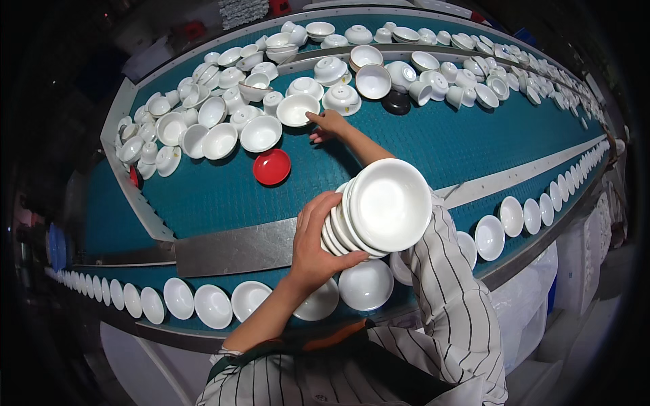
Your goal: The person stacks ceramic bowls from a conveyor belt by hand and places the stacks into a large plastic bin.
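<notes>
My left hand (315, 243) grips a tilted stack of white bowls (391, 205) from its left side, fingers above and thumb below. The top bowl's inside faces me. Beyond the stack, my right hand (330, 124) reaches over a teal conveyor belt (406, 137). Its thumb overlaps the rim of a white bowl (297, 109), while the other fingers are lower, beside that bowl; a firm grip cannot be made out. Several upturned bowls (342, 99) sit just behind this hand. A red dish (272, 166) lies nearer me, to its left.
Mixed bowls and cups (221, 139) crowd the belt's left and far side, with a black dish (396, 103) among them. A metal strip (233, 247) separates the near belt, where white bowls (213, 306) stand in a row. Plastic-lined containers (523, 304) are at the lower right.
</notes>
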Available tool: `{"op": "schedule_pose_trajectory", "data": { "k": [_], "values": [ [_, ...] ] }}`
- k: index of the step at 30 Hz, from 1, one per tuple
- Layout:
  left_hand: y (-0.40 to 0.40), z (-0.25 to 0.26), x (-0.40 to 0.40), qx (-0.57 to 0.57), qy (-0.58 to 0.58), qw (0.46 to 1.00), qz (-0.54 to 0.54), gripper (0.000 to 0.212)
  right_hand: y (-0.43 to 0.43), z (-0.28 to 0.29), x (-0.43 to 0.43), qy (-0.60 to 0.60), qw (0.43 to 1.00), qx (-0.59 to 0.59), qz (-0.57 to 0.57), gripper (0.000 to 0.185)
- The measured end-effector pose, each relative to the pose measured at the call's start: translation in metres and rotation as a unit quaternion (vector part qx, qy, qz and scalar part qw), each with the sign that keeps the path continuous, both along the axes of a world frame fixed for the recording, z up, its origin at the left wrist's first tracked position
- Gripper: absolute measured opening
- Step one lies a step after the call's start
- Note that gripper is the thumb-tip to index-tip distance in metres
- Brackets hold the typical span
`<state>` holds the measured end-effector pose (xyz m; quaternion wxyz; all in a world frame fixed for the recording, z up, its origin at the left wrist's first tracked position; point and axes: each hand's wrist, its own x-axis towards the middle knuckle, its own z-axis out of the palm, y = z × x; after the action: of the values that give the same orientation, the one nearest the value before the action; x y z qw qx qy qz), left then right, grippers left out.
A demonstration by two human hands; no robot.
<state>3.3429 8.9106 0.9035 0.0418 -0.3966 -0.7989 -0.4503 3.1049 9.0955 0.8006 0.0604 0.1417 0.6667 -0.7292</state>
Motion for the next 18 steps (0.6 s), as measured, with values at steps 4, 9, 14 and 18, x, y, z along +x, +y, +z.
{"op": "schedule_pose_trajectory", "data": {
  "k": [4,9,14,18],
  "values": [
    [0.014,-0.016,0.008,0.06,-0.057,0.996,0.011,0.085,0.0,-0.014,-0.025,0.021,0.998,-0.051,0.011,0.035],
    [0.034,-0.027,0.016,0.071,-0.015,0.997,0.032,0.084,0.019,0.0,-0.004,0.078,0.984,-0.157,-0.023,0.027],
    [0.063,-0.029,0.023,0.113,-0.021,0.993,0.013,0.079,0.105,0.074,0.092,0.201,0.945,-0.248,0.067,0.034],
    [0.085,-0.028,0.03,0.124,0.003,0.992,0.039,0.077,0.165,0.068,0.175,0.234,0.928,-0.288,-0.016,0.031]
  ]
}}
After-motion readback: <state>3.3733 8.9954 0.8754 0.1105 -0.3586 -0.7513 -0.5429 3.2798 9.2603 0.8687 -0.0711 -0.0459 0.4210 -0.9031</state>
